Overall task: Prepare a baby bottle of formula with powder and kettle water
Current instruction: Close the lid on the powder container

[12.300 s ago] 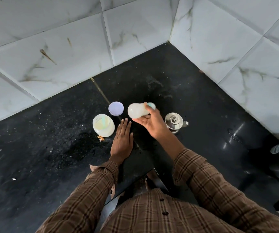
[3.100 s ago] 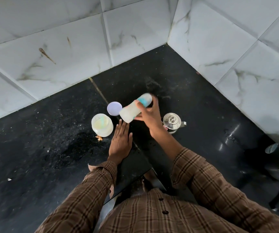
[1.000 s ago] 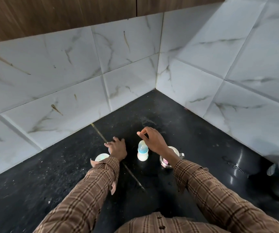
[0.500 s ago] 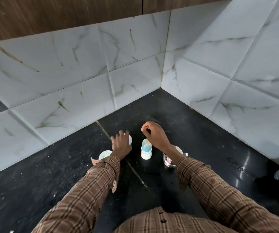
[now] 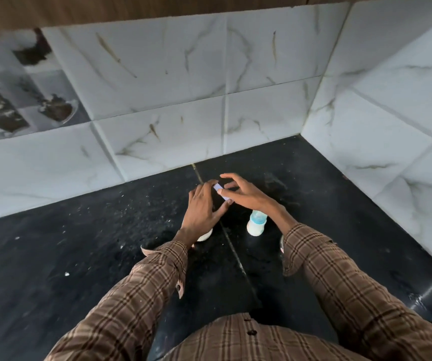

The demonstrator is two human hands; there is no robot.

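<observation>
Your left hand (image 5: 201, 209) and right hand (image 5: 244, 192) both pinch the pale lid (image 5: 220, 191) with your fingers, held above the black counter (image 5: 79, 243) near its back edge. The baby bottle (image 5: 256, 224) stands upright just under your right wrist.

No readable text, label, brand or number appears anywhere: not on the bottle (image 5: 256, 223), lid (image 5: 221, 192) or wall tiles (image 5: 261, 74).

capped baby bottle (image 5: 256, 225) upright on black counter (image 5: 79, 256); pale lid (image 5: 221, 191) between hands.
</observation>
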